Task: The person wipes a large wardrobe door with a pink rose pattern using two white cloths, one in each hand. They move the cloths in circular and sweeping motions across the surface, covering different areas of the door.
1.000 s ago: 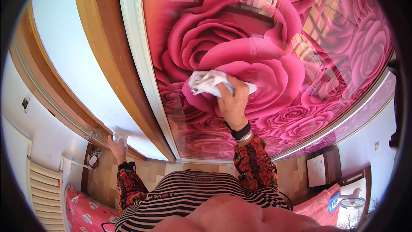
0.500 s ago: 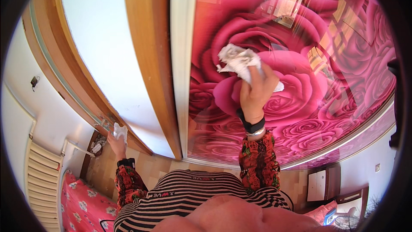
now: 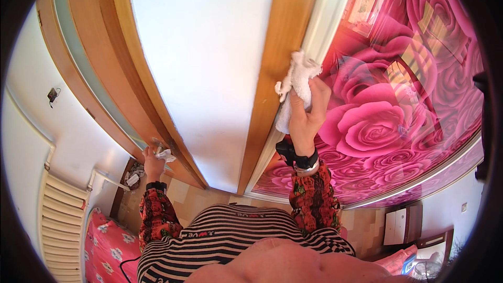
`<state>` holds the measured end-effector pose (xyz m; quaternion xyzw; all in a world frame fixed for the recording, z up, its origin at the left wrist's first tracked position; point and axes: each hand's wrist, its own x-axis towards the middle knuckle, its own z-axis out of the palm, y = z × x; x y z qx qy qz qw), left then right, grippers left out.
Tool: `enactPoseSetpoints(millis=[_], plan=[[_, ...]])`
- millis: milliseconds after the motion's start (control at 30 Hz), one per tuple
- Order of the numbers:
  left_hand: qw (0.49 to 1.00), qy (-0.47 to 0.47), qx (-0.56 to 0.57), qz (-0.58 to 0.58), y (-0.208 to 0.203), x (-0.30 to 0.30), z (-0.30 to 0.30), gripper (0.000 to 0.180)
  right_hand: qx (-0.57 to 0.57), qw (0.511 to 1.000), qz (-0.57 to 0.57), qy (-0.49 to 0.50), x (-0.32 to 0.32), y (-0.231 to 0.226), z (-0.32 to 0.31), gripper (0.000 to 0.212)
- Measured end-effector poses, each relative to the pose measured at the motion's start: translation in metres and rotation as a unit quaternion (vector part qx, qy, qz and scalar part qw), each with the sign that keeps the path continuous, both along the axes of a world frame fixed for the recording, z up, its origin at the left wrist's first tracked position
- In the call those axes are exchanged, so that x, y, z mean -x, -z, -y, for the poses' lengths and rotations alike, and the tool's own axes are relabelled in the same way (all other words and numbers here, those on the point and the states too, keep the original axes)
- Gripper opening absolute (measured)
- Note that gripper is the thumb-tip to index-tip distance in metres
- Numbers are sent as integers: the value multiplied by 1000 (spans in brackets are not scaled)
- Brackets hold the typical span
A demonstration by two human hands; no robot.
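Observation:
A crumpled white cloth (image 3: pixel 301 79) is gripped in my right hand (image 3: pixel 309 112), the fingers closed round its lower part. It lies over the white frame strip (image 3: pixel 328 13) between the wooden door trim and a glossy panel (image 3: pixel 367 126) with big pink roses. At the lower left, my left hand (image 3: pixel 153 163) is closed by the edge of the wooden door (image 3: pixel 118 73), next to its handle. A smaller white wad, a cloth or tissue (image 3: pixel 166 155), shows at its fingers. Dark bands circle both wrists.
A white panel (image 3: pixel 204 63) framed in wood stands between my hands. On the left are a cream radiator (image 3: pixel 62 225) and a pink flowered cover (image 3: pixel 110 246). At the lower right stands a small brown-and-white cabinet (image 3: pixel 398 226). Pale wooden flooring (image 3: pixel 183 197) shows below.
My right hand has moved left with the cloth, from the rose panel onto its frame strip. The view has shifted too. My left hand stays by the door edge, still with the white wad.

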<state>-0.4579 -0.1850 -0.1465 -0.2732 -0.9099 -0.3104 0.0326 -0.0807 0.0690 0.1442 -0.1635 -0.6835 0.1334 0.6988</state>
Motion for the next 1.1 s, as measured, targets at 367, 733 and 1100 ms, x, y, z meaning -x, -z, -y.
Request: enactPoseSetpoints(millis=[367, 733, 1100], plan=[[996, 84, 22, -19, -16, -4, 24, 43, 166, 982, -92, -7, 25, 31, 30, 38], [996, 78, 23, -46, -8, -12, 46, 42, 56, 993, -82, 60, 36, 23, 28, 38], [998, 44, 40, 10, -17, -15, 20, 49, -51, 996, -16, 67, 15, 20, 23, 40]])
